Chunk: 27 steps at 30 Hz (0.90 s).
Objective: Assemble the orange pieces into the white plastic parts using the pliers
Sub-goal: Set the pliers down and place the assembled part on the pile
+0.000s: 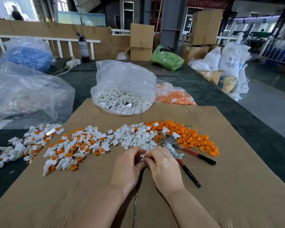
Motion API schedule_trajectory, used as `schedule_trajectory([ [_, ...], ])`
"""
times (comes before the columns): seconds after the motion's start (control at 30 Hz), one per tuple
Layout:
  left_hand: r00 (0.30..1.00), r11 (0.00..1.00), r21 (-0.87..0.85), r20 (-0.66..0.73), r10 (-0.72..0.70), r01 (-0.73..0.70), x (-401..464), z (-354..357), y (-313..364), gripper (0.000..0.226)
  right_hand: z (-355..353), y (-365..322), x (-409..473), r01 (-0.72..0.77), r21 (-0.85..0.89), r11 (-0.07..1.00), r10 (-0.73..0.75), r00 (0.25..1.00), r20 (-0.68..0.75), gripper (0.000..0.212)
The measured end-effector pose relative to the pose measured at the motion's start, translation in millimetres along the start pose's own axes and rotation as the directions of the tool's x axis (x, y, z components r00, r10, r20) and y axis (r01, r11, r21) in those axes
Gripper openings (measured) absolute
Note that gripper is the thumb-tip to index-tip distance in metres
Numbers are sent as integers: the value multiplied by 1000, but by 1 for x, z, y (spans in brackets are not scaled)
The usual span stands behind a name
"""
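White plastic part (143, 155), small, is pinched between both hands just above the cardboard sheet (220, 186) on the worktop. Left hand (127, 167) has fingers curled in, thumb & fingertips on the part. Right hand (163, 163) is curled the same way, gripping it from the other side. Can't tell if an orange piece is in there already; fingers hide it.

Pliers (181, 150), red handles, lie untouched just right of the right hand. Loose orange pieces (191, 135) are heaped behind them, unfilled white parts (135, 137) at centre, finished ones (72, 145) to the left.

To do this step well, probably: turn the cup opening up, seat the orange piece straight w/ fingers first, then reach for the pliers & squeeze evenly, as a tilted piece may jam.
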<state>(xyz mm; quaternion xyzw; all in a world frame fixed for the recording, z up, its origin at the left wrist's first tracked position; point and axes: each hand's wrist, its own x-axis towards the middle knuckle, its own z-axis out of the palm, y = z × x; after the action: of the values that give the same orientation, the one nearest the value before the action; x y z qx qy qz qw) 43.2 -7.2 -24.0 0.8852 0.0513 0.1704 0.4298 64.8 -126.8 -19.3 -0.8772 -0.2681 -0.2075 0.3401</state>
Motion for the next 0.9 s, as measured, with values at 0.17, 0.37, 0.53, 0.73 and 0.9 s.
schedule_trajectory([
  [0.17,993,995,81,-109,-53,62,4,-5,-5,21,-1,3,0,-47,31,998,49,997,-60,4],
  [0.37,942,956,147,-259,-212,256,13,-22,-25,23,1,6,-1,-80,23,997,81,995,-62,6],
  [0.53,895,915,193,-351,-274,355,19,-34,-35,28,2,9,0,-112,47,993,114,992,-48,5],
  [0.73,867,883,213,-386,-317,418,19,-38,-31,39,-14,29,6,-157,-44,987,153,985,-81,7],
  [0.9,897,885,313,-386,-214,345,16,-34,-28,35,-42,69,21,-353,-250,902,323,934,-153,22],
])
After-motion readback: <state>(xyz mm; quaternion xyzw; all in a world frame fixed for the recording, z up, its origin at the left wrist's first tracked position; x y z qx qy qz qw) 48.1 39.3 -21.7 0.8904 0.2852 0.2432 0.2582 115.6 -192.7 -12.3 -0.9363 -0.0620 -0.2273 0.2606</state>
